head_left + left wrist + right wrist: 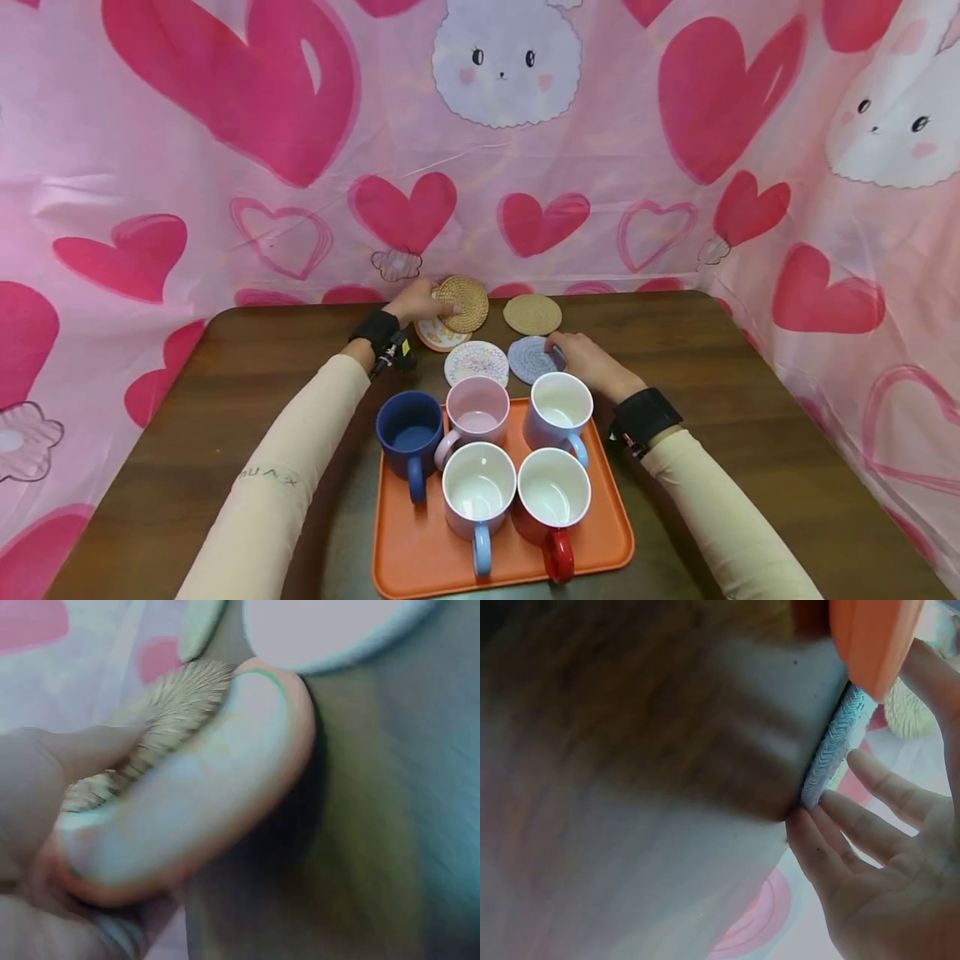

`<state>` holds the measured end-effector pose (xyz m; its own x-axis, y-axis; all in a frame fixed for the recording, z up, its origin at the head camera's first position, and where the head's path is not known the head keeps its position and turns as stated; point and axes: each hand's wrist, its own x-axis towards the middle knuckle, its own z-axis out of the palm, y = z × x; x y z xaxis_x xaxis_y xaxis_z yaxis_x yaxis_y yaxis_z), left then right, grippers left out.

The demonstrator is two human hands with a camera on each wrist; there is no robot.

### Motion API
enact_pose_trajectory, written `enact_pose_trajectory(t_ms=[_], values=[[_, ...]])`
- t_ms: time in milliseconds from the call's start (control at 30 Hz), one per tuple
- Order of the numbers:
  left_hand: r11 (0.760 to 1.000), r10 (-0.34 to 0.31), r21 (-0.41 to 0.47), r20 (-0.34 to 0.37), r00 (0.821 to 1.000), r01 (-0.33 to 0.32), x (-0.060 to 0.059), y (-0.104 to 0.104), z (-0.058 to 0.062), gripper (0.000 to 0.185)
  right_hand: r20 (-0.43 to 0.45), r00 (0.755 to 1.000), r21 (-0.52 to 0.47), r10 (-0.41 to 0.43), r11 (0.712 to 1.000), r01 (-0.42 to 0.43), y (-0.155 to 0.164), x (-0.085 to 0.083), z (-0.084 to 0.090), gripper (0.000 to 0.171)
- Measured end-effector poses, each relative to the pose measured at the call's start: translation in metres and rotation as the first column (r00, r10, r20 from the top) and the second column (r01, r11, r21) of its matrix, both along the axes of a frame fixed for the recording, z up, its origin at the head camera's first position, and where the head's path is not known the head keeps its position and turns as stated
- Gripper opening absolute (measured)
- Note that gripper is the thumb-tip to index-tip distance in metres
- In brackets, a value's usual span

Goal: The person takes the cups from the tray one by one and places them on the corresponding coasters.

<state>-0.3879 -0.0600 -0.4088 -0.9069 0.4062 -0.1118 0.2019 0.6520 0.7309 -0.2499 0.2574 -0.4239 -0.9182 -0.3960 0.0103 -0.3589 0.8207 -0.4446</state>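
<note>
At the back of the table, my left hand [417, 302] grips a round woven straw coaster [467, 305] stacked over an orange-rimmed patterned coaster [441, 337]. In the left wrist view the thumb lies on the straw coaster [180, 709], and the fingers curl beneath the orange-rimmed one, which looks tilted and blurred. My right hand [588, 362] touches the right edge of a grey-blue braided coaster [529, 360] with extended fingers. The right wrist view shows those fingertips against the braided rim [831, 750]. A speckled white coaster [476, 363] and a tan coaster [532, 314] lie nearby.
An orange tray [611, 550] stands in front, carrying several mugs: navy [408, 454], pink [477, 417], two light blue, and red [536, 529]. Their handles point toward me. Pink heart-patterned cloth [465, 150] hangs behind the wooden table [247, 375] and along its sides.
</note>
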Motion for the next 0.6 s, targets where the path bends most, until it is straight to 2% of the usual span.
enact_pose_trajectory(t_ms=[67,167,300,500,600], values=[[0.998,0.018,0.054,-0.010,1.000,-0.018,0.008,-0.014,-0.001,0.032,-0.001,1.000,-0.002,0.009,1.000,-0.009,-0.002,0.000,-0.001,0.053],[0.995,0.061,0.082,0.001,0.998,-0.061,0.020,-0.041,-0.004,0.034,-0.017,1.000,0.005,0.016,1.000,-0.016,-0.004,0.001,-0.002,0.052],[0.993,0.104,0.053,0.065,0.992,-0.108,0.030,-0.079,-0.010,0.041,-0.048,0.999,0.002,0.014,1.000,-0.013,-0.003,0.002,-0.001,0.046],[0.997,0.080,-0.009,0.113,0.990,-0.080,0.046,-0.121,-0.015,0.068,-0.083,0.996,-0.002,0.038,0.999,-0.038,-0.001,0.002,0.000,0.041],[0.999,0.042,-0.033,0.129,0.991,-0.039,0.053,-0.131,-0.014,0.065,-0.091,0.995,-0.009,0.043,0.999,-0.044,-0.002,0.002,0.000,0.042]])
